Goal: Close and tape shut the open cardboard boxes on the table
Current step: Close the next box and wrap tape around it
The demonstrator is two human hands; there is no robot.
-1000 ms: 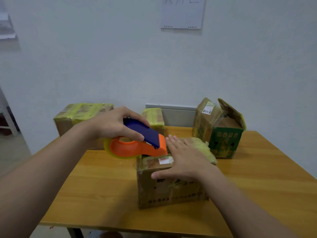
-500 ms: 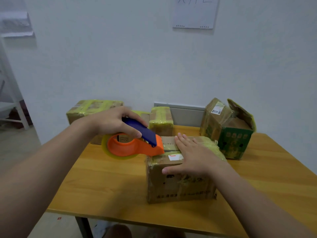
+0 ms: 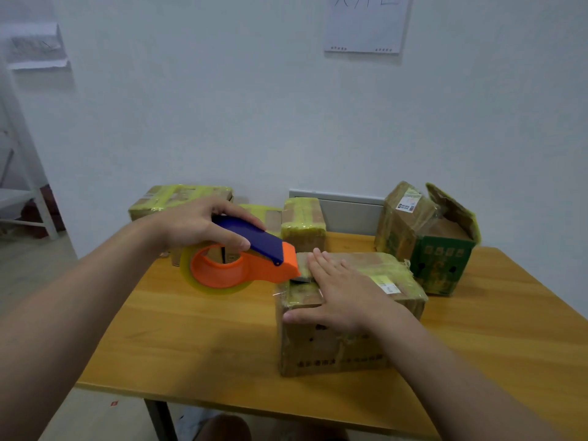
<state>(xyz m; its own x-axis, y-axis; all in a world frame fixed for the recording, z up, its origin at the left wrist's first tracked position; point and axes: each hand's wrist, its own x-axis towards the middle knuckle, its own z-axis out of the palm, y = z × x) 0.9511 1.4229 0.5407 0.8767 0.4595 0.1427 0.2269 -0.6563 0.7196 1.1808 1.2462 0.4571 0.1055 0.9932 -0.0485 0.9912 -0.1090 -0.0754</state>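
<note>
A brown cardboard box (image 3: 318, 348) with its flaps down stands on the wooden table (image 3: 197, 338) in front of me. My right hand (image 3: 343, 294) lies flat on the box top with straight fingers, pressing the flaps. My left hand (image 3: 197, 224) grips an orange and blue tape dispenser (image 3: 245, 265) with a roll of clear tape. Its nose touches the left end of the box top, just before my right fingertips. At the back right stands an open green and brown box (image 3: 439, 249) with raised flaps.
Taped boxes stand along the far edge: a wide one (image 3: 178, 198) at the back left and a small one (image 3: 304, 219) in the middle. A white wall is close behind, with a paper sheet (image 3: 366, 23) pinned on it. A white shelf frame (image 3: 28, 202) stands at the left.
The view has shifted left, so box and hands sit further right in the frame. The dispenser's nose has come down onto the left end of the box top. My right hand stays flat on the flaps.
</note>
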